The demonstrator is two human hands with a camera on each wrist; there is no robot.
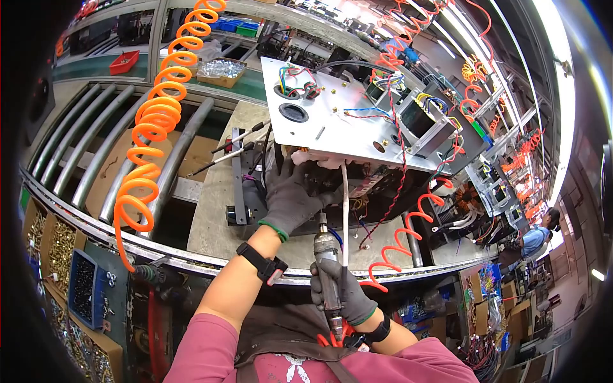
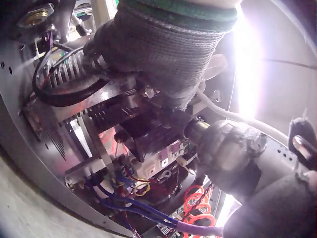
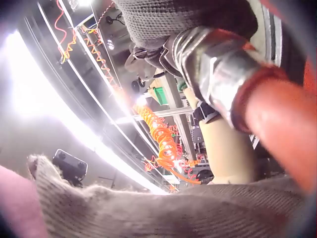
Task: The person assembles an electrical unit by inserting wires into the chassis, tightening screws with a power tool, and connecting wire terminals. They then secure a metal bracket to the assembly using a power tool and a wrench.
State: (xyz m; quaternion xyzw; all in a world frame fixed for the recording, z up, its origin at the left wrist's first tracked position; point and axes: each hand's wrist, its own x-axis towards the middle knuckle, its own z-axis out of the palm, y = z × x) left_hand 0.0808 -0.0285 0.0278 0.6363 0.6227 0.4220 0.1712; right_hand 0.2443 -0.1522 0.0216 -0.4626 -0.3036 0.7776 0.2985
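Bright workshop: a conveyor of smooth steel rollers [image 1: 188,147] and a pale, scuffed board [image 1: 211,223] bearing a machine [image 1: 325,108] topped with flat silver metal. A glossy orange coiled hose [image 1: 159,115] hangs leftward. My knit-gloved left hand [image 1: 290,198] reaches beneath the metal; whether it grips, I cannot tell. My right hand [image 1: 351,297] clamps a cylindrical driver [image 1: 330,281].

Right wrist cam's pretty crammed on my end tbh. Big shiny metal fitting [image 3: 215,74] up close, with a fat red-orange hose [image 3: 280,119] plugged into it, running off to its lower right. The right hand [image 3: 185,20] in its grey knit glove is just above the fitting. Below the fitting I get a bare forearm [image 3: 229,151] wearing a black strap [image 3: 206,113]. Left of it: a green bin [image 3: 160,95], then an orange coiled hose [image 3: 161,134] lower down, and way further left a blown-out light strip [image 3: 64,121].
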